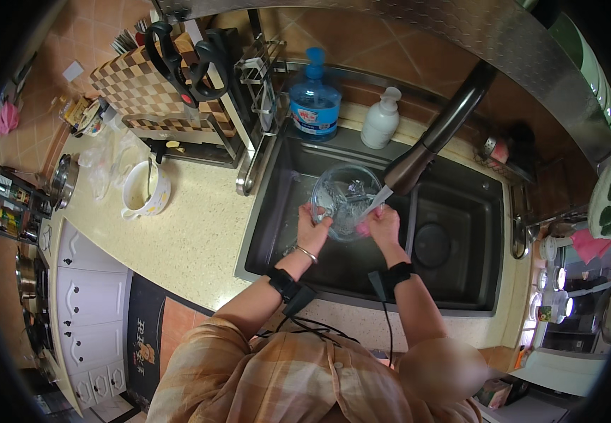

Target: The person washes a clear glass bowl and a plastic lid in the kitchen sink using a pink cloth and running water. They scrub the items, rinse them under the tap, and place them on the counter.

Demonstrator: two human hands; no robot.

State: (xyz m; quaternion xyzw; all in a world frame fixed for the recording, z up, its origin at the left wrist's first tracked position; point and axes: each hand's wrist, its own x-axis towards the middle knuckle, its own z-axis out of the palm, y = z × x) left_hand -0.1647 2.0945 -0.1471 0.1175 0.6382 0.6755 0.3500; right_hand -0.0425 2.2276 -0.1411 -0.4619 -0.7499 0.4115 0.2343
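A clear glass bowl [343, 185] is tilted over the left basin of the dark sink [332, 272]. My left hand [313, 232] grips its near left rim, thumb on the inner side. At the bowl's right side, my right hand [385, 230] holds a pink cloth [363, 228], mostly hidden by the fingers. A stream of water [380, 198] runs from the dark faucet [408, 172] down into the bowl beside my right hand. Water and glare blur the bowl's inside.
Behind the sink stand a blue detergent pump bottle [314, 100] and a white pump bottle [381, 119]. A white cup [147, 190] with a spoon sits on the left counter [199, 238]. Black-handled scissors [186, 69] stand near a checkered cutting board [131, 79]. Cables hang from both wrists.
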